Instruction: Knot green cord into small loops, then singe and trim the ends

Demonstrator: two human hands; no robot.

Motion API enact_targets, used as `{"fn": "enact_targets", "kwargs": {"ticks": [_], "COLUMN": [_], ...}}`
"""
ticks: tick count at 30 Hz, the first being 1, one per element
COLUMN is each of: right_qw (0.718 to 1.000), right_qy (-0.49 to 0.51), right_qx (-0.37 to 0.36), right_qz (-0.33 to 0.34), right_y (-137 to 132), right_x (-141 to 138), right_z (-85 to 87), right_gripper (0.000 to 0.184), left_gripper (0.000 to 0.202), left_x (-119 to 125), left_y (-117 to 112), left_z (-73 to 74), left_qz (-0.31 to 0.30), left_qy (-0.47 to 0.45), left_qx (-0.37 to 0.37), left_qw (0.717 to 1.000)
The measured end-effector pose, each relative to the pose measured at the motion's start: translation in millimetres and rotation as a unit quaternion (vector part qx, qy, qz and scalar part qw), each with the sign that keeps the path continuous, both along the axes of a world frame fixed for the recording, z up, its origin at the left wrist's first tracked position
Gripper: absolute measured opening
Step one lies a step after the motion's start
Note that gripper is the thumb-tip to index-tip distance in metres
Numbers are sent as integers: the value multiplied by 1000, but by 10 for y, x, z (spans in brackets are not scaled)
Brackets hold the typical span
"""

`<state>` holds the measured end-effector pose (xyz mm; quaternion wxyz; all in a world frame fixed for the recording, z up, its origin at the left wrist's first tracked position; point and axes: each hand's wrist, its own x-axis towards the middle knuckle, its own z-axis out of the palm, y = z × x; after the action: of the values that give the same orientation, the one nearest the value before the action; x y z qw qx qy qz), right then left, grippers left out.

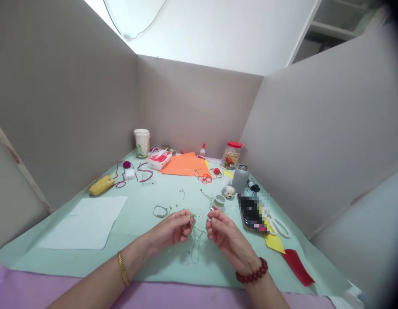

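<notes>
Between my hands a thin green cord (196,251) is stretched, with small pale beads or a patterned strand along the taut part. My left hand (171,228) pinches one end between thumb and fingertips. My right hand (228,235) pinches the other end a short way off. Loose loops of the cord hang below, over the table. To the left beyond my left hand lies a small green cord bracelet (160,211). Just past my right hand stands a round spool (219,201), with a little green cord lying near it.
Beyond the spool are a dog figurine (229,192) and a grey bottle (240,179). At right lie white-handled scissors (280,226) and red paper (298,268). White paper (84,223) and a corn cob (101,186) are left. Orange sheets (182,164) lie behind. Grey panels (199,103) enclose the table.
</notes>
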<state>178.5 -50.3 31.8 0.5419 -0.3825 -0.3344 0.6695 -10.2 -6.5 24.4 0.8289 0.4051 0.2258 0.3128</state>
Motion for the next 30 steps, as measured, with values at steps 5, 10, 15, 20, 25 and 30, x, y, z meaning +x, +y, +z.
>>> {"fn": "enact_targets", "kwargs": {"ticks": [5, 10, 15, 20, 25, 30], "right_qw": [1000, 1000, 1000, 1000, 1000, 995], "right_qy": [3, -5, -6, -16, 19, 93], "right_qx": [-1, 10, 3, -4, -14, -17], "right_qz": [4, 5, -4, 7, -4, 18], "right_y": [-6, -1, -1, 17, 16, -32], "right_x": [-20, -41, -50, -41, -75, -189], "right_z": [-40, -52, -49, -83, -107, -109], "right_gripper": [21, 25, 29, 28, 25, 34], "left_gripper": [26, 28, 29, 24, 26, 29], "left_x": [46, 61, 25, 30, 76, 116], "left_y": [-6, 8, 10, 10, -13, -54], "left_z": [-77, -116, -79, -89, -122, -139], "left_qz": [23, 34, 12, 16, 62, 127], "left_qy": [13, 60, 75, 64, 51, 15], "left_qx": [31, 60, 59, 43, 41, 34], "left_qw": [999, 996, 995, 997, 996, 991]}}
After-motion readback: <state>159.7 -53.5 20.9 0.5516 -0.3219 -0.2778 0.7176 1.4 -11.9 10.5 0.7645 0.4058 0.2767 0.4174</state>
